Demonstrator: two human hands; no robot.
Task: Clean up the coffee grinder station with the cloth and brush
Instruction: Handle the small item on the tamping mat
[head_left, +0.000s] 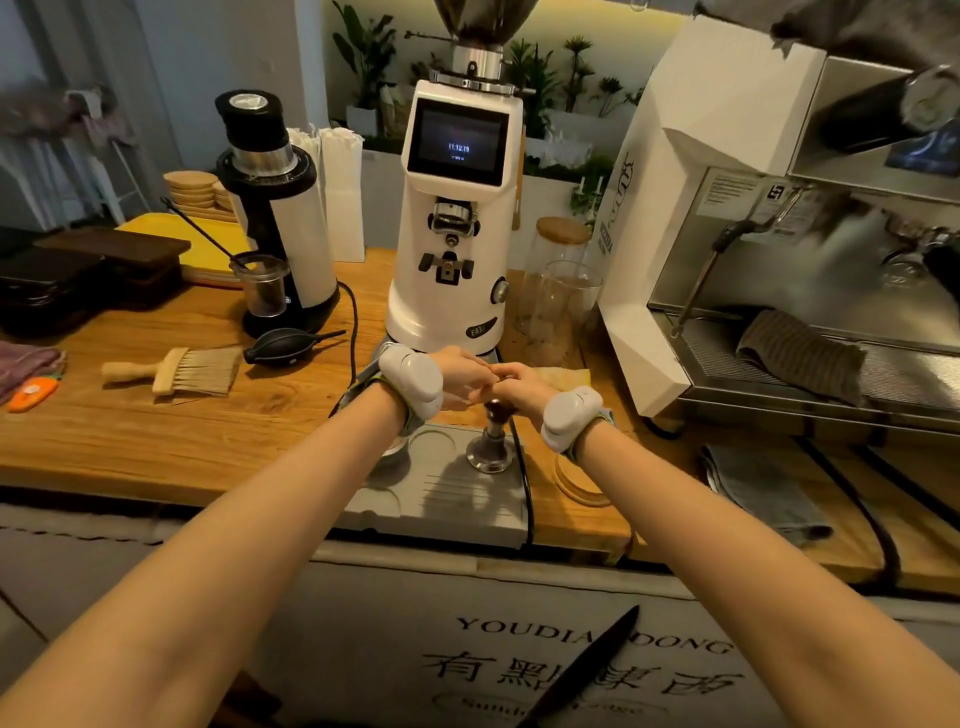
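Note:
The white coffee grinder (452, 208) stands at the middle of the wooden counter. Right in front of its base, my left hand (460, 374) and my right hand (522, 388) meet with curled fingers touching. A yellowish cloth (566, 375) lies at the grinder's base, and my right hand's fingers close on its left end. Whether my left hand grips anything is hidden. A wooden brush (176, 371) lies on the counter well to the left, apart from both hands.
A tamper (491, 441) stands on a grey tamping mat (457, 499) below my hands. A black air blower (291, 351) and a black grinder (275, 208) are on the left, glass jars (561, 291) and an espresso machine (779, 260) on the right. A grey towel (769, 488) lies near the counter's front right.

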